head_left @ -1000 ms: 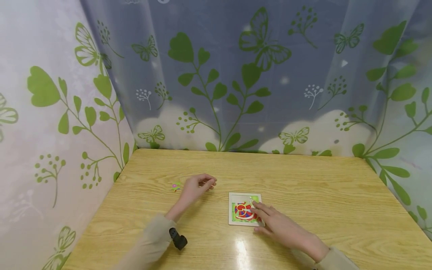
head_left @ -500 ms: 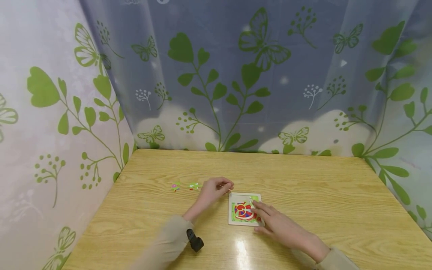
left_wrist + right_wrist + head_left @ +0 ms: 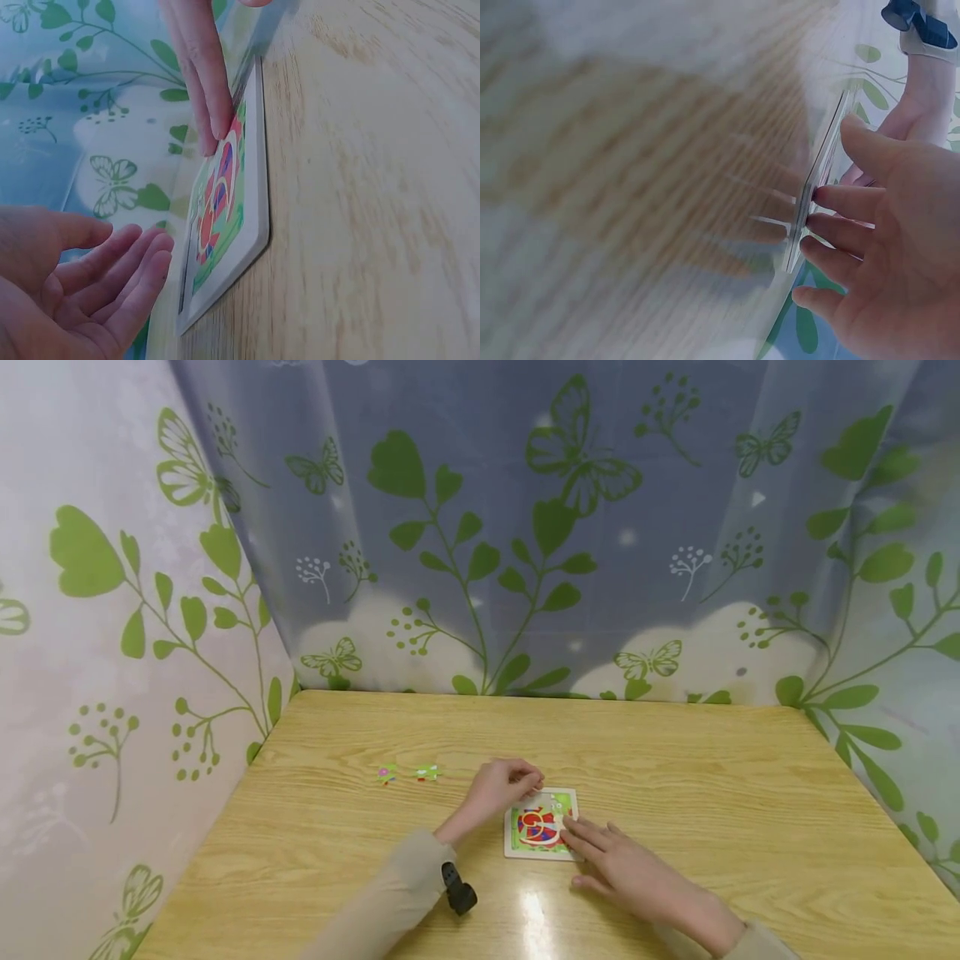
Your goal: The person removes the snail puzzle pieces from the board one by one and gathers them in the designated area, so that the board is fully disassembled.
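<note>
A flat picture puzzle (image 3: 540, 829) with a pale frame and a red, blue and green picture lies on the table. At its upper left corner is my left hand (image 3: 504, 789), fingers bent and thumb near the index finger. In the left wrist view this left hand (image 3: 97, 285) shows its palm side beside the board; I cannot tell whether a small piece is between the fingertips. My right hand (image 3: 630, 868) lies at the puzzle's right side, fingers extended, fingertips on its edge. The right wrist view shows the right hand's (image 3: 885, 225) spread fingers against the board's side.
Two small green puzzle pieces, one with a pink spot (image 3: 386, 772) and one with white (image 3: 427, 772), lie on the wooden table (image 3: 675, 760) to the left. A printed curtain (image 3: 465, 527) stands behind the table's far edge. A black watch-like device (image 3: 459, 893) is on the left wrist.
My left hand has moved right, from beside the loose pieces to the puzzle's upper left corner, uncovering the second piece. My right hand has shifted slightly right and stays at the puzzle.
</note>
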Demonstrator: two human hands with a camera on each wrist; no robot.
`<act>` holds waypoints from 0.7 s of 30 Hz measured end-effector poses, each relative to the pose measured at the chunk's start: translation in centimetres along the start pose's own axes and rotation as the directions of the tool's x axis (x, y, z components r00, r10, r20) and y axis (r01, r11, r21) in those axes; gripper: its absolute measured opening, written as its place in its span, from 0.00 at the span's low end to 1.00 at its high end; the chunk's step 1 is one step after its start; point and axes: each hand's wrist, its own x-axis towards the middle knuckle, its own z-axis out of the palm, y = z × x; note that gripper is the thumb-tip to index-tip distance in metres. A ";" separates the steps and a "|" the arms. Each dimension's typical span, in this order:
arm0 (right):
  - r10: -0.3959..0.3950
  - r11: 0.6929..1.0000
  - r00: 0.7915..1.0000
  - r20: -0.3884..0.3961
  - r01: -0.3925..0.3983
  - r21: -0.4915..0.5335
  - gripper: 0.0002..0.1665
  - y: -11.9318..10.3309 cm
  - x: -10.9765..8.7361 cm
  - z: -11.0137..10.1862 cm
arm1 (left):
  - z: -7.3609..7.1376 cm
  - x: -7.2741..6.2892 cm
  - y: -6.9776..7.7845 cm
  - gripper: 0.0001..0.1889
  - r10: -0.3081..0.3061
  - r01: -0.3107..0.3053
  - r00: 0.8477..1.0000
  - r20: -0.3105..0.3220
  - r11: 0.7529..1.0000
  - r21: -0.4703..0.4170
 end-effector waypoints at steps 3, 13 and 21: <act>0.001 1.000 1.000 0.003 -0.001 0.003 0.38 -0.1 0.0 -0.1 | 0.3 0.1 0.1 0.12 -0.006 0.007 1.000 0.031 1.000 -0.029; -0.022 1.000 1.000 -0.017 0.022 -0.022 0.36 -0.2 0.1 -0.1 | 1.1 0.3 0.8 0.12 -0.077 0.076 0.995 0.058 0.997 0.032; -0.040 0.998 0.999 -0.030 0.039 -0.047 0.35 -0.4 0.1 -0.1 | 1.4 0.2 1.3 0.10 -0.067 0.057 0.995 0.067 0.988 0.143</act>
